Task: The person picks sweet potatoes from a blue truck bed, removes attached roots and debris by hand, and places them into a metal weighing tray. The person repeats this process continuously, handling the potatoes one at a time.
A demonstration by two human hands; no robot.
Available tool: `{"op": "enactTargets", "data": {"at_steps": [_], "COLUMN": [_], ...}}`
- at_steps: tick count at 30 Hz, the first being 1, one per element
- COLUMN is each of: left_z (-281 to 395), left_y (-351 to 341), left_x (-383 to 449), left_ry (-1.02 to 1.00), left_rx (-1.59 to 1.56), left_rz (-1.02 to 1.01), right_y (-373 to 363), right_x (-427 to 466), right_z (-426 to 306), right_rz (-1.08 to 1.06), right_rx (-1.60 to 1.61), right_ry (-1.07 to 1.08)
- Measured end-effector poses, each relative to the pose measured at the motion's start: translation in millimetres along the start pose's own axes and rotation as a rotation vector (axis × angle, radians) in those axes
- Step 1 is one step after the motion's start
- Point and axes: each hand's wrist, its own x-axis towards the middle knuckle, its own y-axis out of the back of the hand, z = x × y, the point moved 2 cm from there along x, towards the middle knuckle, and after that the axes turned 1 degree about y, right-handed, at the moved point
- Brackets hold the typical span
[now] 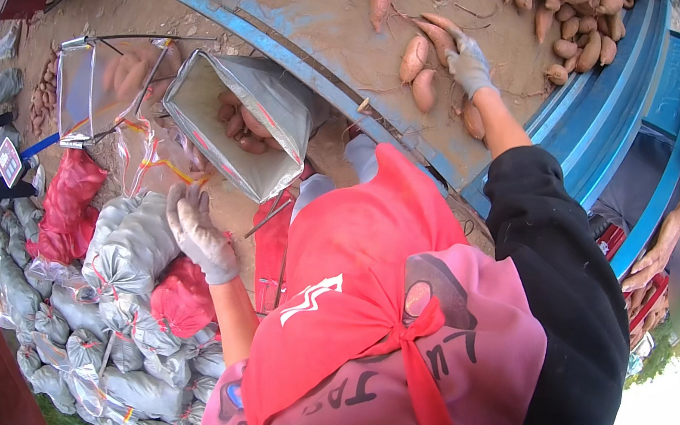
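Note:
My right hand (471,68), in a pale work glove, reaches onto a soil-covered blue metal bed. Its fingers are around the end of a long sweet potato (436,38). Two more sweet potatoes, one (414,58) above the other (423,90), lie just below it, and another (381,0) is farther up. My left hand (200,232), also gloved, is empty with its fingers apart, above filled grey sacks (136,249). Beyond it a grey woven sack (242,166) is held wide at the mouth, with several sweet potatoes (241,124) inside.
A blue metal rim (308,64) runs between the bed and the sack. A sweet potato pile (575,24) lies at the upper right. At left are a clear bag on a frame (97,87), red mesh sacks (68,200) and many tied sacks. Another person's hand (648,266) is at right.

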Motion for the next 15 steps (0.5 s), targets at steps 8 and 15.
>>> {"op": "enactTargets", "data": {"at_steps": [8, 15], "left_z": [-23.3, -21.2], "left_y": [-88.2, -138.9], "left_x": [-7.4, -8.6], "left_ry": [0.168, 0.246], "left_rx": [0.006, -0.032], "left_rz": [-0.275, -0.499], "right_y": [54.3, 11.1], "right_x": [-66.0, -97.2], "right_z": [104.0, 124.5], "right_rz": [-0.167, 0.118], "right_rx": [0.007, 0.503], "right_ry": [-0.58, -0.54]}}
